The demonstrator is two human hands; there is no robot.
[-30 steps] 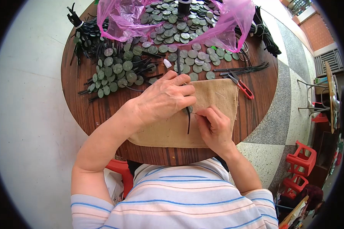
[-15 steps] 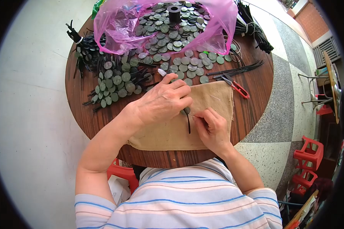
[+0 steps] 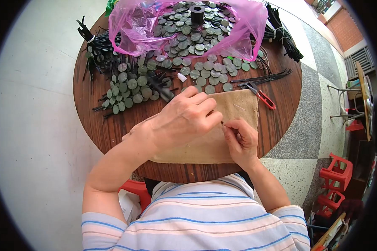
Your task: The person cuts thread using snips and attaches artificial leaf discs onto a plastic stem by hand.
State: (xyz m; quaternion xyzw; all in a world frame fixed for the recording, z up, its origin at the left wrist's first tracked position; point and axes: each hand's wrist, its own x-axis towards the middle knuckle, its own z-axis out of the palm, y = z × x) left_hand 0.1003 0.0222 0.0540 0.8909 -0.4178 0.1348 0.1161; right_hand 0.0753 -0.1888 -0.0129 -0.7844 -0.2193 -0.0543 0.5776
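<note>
Two bare hands nearly meet over a tan rectangular cloth. The right hand has its thumb and forefinger pinched together at a small dark tip, its other fingers curled; the tip is too small to identify. The left hand is palm down just beside it, fingers bent under; they hide its grip, so whether it has hold of anything cannot be told. Close behind its knuckles is a blurred black strip with a dark round end.

A thin pale sliver lies on the cloth, and red-handled metal snips lie at its upper right corner. Beyond the cloth are loose grey-green round discs and a small white lump. To the left spreads a cluster of disc-tipped black strips. Farther out, a translucent pink plastic bag flanks a heap of discs, with a black cylindrical spool standing among them. All this rests on a round brown wood-grained table
</note>
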